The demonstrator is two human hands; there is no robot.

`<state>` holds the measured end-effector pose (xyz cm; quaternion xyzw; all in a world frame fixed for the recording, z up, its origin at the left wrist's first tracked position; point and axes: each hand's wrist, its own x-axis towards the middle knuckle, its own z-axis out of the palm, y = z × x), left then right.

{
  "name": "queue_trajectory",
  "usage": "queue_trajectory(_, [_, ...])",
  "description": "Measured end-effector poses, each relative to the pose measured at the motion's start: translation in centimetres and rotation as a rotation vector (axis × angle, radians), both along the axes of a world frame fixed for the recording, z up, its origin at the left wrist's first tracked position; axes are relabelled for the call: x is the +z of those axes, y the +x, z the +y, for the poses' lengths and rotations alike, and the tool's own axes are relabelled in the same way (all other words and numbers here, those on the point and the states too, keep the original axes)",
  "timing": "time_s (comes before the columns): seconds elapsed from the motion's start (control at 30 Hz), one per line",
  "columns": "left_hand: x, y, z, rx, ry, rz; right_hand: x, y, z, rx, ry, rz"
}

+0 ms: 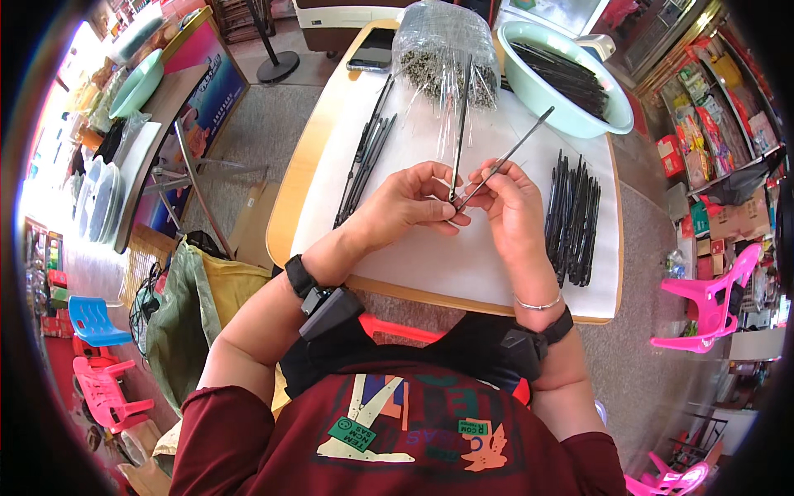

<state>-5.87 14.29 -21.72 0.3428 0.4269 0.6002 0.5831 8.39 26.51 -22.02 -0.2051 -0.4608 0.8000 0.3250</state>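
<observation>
Over the near half of the table, my left hand [405, 207] pinches the lower end of a thin black rod [462, 124], which points away from me. Close beside it, my right hand [514, 211] grips a second slim dark rod [528, 135] that slants up to the right. The near ends of both rods come together at my fingertips; whether they are joined there I cannot tell. A row of similar black rods [572, 219] lies to the right of my hands. More black rods [366, 161] lie to the left.
At the table's [331, 124] far side sits a plastic-wrapped bundle of thin metal wires [442, 62]. A pale green basin [608, 116] holding dark rods stands to its right, and a phone [372, 50] lies to its left. Pink chairs [703, 302] stand on the right.
</observation>
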Motion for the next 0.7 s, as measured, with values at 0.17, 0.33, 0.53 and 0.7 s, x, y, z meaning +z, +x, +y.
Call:
queue_trajectory(0.17, [-0.12, 0.0, 0.02, -0.016, -0.002, -0.006, -0.16, 0.05, 0.14, -0.006, -0.02, -0.053])
queue_trajectory(0.33, [-0.11, 0.03, -0.12, -0.031, 0.006, 0.006, -0.43, 0.27, 0.49, 0.055, -0.064, -0.155])
queue_trajectory(0.53, [-0.26, -0.01, -0.12, -0.036, -0.015, 0.002, -0.36, 0.4, 0.59, 0.064, -0.095, -0.137])
queue_trajectory(0.7, [-0.09, 0.02, -0.09, -0.038, -0.026, 0.026, -0.4, 0.36, 0.58, 0.056, -0.104, -0.142])
